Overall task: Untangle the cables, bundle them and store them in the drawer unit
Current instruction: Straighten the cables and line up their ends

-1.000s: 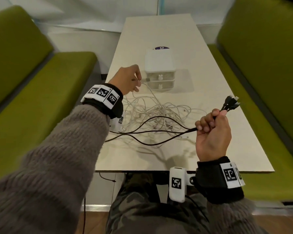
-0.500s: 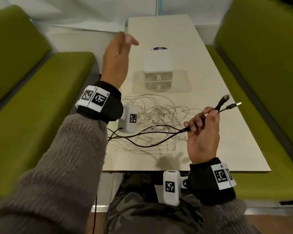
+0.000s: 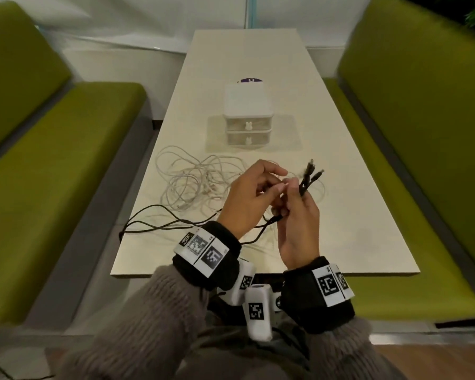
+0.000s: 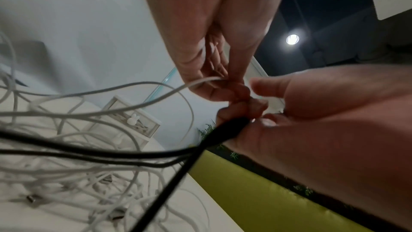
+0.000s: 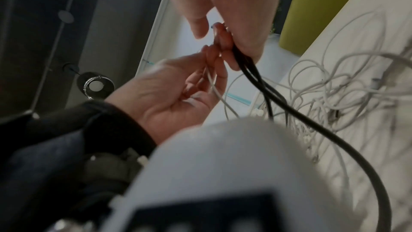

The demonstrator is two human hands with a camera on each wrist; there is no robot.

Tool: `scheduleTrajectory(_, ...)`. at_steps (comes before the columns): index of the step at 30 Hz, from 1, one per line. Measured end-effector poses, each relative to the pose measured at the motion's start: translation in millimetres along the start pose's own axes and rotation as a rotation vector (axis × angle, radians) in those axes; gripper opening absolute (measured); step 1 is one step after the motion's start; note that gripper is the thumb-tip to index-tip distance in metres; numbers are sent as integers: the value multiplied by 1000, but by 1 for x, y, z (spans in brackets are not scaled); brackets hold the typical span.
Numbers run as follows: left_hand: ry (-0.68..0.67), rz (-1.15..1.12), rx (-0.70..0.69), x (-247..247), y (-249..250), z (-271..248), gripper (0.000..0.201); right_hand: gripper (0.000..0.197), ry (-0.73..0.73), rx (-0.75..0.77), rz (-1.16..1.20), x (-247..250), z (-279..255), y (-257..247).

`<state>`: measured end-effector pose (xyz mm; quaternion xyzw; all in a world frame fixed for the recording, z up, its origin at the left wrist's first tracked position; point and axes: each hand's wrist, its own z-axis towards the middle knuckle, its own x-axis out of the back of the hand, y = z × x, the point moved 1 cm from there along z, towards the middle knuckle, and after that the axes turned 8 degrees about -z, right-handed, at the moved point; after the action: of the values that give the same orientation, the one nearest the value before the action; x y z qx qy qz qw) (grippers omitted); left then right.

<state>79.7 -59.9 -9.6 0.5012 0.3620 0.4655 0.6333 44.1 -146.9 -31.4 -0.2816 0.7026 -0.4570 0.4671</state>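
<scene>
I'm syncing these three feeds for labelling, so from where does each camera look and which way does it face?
Head: from above, forward and down at the table; both hands, wristbands and sleeves show.
Left wrist: under the left hand, looking up along it; right hand beside it.
Right wrist: under the right hand, facing up; left hand shows.
All three share the black cables and the white cable tangle; head and left wrist share the drawer unit.

Black cables (image 3: 159, 224) held up; white tangle (image 3: 192, 179) before shut drawer unit (image 3: 248, 116).
</scene>
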Motion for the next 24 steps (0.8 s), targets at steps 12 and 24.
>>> scheduleTrajectory(12, -295, 422, 70, 32, -11, -11, 27, 21, 41, 65, 110, 20, 13, -20)
scheduleTrajectory(24, 112, 496, 265, 138, -53, -19, 16, 28, 137, 132, 99, 52, 22, -43)
